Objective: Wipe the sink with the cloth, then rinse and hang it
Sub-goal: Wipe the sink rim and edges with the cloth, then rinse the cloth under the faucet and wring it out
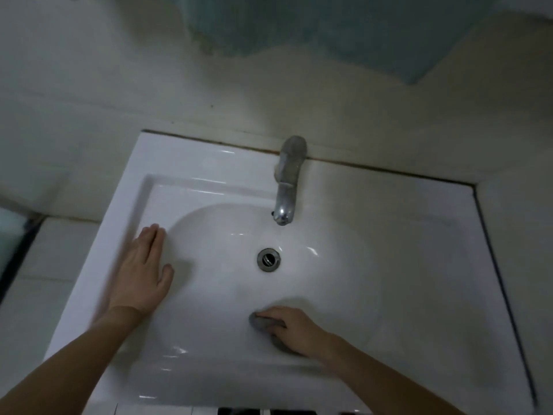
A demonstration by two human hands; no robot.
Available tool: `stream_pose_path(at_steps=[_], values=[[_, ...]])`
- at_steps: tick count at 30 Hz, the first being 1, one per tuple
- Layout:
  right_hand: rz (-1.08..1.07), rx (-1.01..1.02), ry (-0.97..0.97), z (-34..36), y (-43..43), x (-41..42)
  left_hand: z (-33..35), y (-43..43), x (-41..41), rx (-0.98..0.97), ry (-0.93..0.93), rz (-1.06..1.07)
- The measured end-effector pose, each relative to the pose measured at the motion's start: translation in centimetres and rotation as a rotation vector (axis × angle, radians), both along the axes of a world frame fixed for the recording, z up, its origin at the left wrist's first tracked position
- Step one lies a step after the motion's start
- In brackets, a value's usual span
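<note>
Your right hand (294, 327) presses the grey cloth (263, 322) beneath its fingers, gripping it against the sink (209, 295) basin. Your left hand (140, 271) lies flat and released on the rim.

A dull chrome tap (287, 187) is standing well beyond the grip of the right hand (294, 327), its spout pointing back toward that grip. Behind the tap, a dark seam (374, 167) is running along the foot of a pale wall (89, 85). Farther up from the grip, a teal fabric (329, 34) is hanging against the wall, its lower edge uneven. Far to the grip's left, pale tiles (51, 265) are lying beside a dark strip (18, 250).
</note>
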State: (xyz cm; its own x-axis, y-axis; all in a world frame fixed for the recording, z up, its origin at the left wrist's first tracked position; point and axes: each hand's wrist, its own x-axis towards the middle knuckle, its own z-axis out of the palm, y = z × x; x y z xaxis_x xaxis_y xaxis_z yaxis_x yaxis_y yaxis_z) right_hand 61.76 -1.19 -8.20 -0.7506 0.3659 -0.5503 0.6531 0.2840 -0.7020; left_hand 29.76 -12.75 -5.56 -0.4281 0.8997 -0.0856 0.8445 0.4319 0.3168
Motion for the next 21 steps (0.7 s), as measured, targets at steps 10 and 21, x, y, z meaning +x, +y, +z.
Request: stream_pose_path(at_steps=[10, 21], values=[[-0.187, 0.272, -0.319, 0.4, 4.9, 8.5, 0.3, 0.3, -1.2, -0.134, -0.016, -0.045], [-1.125, -0.617, 0.432, 9.6, 4.2, 4.7, 13.6, 9.5, 6.2, 0.124, -0.618, 0.133]])
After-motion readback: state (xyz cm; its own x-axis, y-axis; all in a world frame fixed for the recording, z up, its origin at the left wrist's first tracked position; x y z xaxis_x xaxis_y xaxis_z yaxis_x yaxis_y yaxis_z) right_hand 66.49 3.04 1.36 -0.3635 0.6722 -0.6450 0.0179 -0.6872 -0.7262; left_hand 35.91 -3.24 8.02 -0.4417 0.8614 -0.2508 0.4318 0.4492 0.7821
